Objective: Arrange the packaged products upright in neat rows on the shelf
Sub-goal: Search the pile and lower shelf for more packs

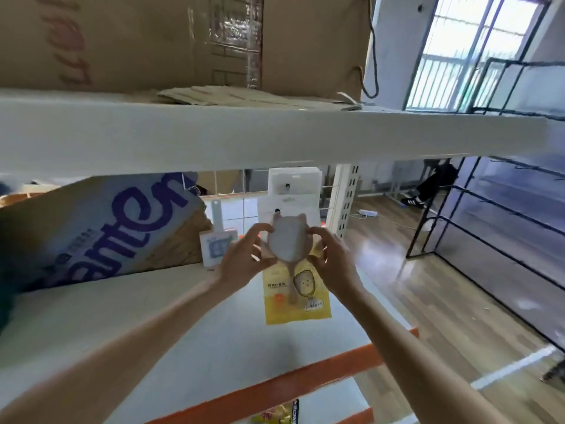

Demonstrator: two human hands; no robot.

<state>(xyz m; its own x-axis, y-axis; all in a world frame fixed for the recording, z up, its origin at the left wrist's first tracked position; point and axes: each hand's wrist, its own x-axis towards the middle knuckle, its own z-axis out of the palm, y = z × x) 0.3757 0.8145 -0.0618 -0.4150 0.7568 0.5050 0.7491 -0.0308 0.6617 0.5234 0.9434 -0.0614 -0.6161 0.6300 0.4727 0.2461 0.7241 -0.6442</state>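
You've got the brush pack upright over the shelf, left hand and right hand pinching its sides. Placing step: set it down squarely before the white packs behind it.

A big brown cardboard box fills the view from ten to twelve o'clock, with flattened cardboard sheets just beside its base. At nine o'clock a box with large purple lettering leans tilted. A barred window sits at one o'clock, black wire racks stand at three o'clock on the wooden floor, and a white power strip lies on that floor near the centre.
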